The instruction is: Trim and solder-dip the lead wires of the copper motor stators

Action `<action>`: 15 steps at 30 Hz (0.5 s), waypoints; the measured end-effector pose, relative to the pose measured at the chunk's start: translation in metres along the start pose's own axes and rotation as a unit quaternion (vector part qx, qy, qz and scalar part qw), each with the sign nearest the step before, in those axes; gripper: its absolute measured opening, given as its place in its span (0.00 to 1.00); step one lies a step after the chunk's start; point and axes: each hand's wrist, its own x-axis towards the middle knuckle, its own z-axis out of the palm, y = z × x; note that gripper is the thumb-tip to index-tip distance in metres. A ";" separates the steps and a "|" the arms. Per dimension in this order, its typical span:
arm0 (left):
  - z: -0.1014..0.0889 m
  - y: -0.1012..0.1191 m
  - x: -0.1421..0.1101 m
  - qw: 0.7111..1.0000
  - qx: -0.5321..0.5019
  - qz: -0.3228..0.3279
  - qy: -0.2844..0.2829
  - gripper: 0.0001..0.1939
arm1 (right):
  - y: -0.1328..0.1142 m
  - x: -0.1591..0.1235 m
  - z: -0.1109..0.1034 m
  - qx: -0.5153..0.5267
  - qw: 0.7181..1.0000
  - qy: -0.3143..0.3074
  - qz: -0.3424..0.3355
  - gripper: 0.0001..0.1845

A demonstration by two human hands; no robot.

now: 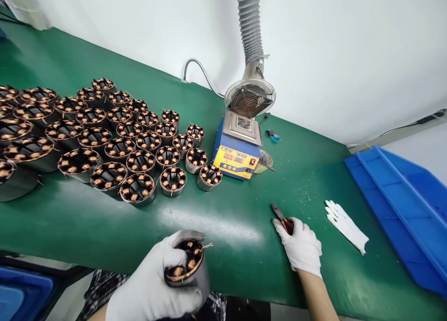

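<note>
My left hand [153, 279], in a white glove, is wrapped round a motor stator [200, 281] at the table's front edge. Copper coils ring the stator's open top, and a twisted copper wire end sticks out to its right. Farther right, my gloved right hand [303, 246] is closed round the red handles of a pair of cutting pliers [282, 218]. The pliers lie low over the green table, jaws pointing away from me and to the left, apart from the stator. My right fingertips are partly hidden.
Many similar stators [138, 189] stand in rows at the left. A blue solder pot [237, 155] sits mid-table under an exhaust hose [250, 32]. At the right are a loose white glove [345, 225], wire scraps [307, 195] and a blue plastic bin [394, 209].
</note>
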 end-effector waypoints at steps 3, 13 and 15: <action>0.005 0.015 -0.002 0.986 -0.157 -0.053 0.015 0.22 | -0.023 -0.021 -0.012 0.115 0.989 0.064 -0.062 0.16; 0.013 -0.012 -0.038 0.964 -0.171 -0.201 0.025 0.27 | -0.116 -0.068 -0.087 0.397 0.808 -0.033 -0.434 0.15; 0.012 -0.036 -0.048 0.981 -0.049 -0.182 0.048 0.25 | -0.118 -0.063 -0.088 0.359 0.806 0.023 -0.471 0.21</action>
